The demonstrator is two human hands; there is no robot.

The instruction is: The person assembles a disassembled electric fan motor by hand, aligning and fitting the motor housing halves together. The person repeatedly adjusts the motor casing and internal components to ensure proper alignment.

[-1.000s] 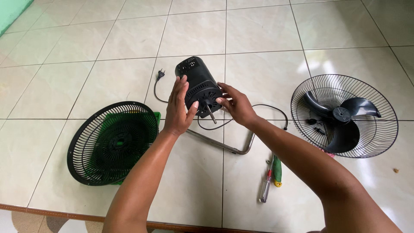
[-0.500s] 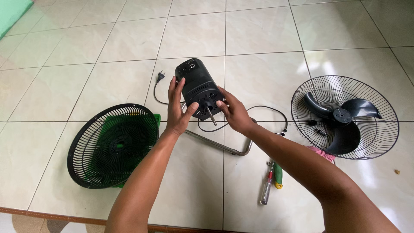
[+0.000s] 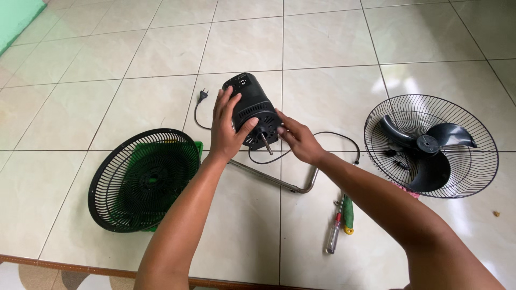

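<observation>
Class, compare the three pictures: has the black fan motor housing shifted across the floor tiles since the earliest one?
No. The fan motor housing stays just left of the vertical grout line, between the left hand and right hand, with the plug at the same spot beside it.

Black fan motor point(image 3: 252, 109), shaft toward the camera, tilted above the floor.

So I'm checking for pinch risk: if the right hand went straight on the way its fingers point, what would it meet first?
The right hand points up-left, its fingertips already at the front face of the black fan motor, beside the bare shaft. The motor housing comes first.
</observation>
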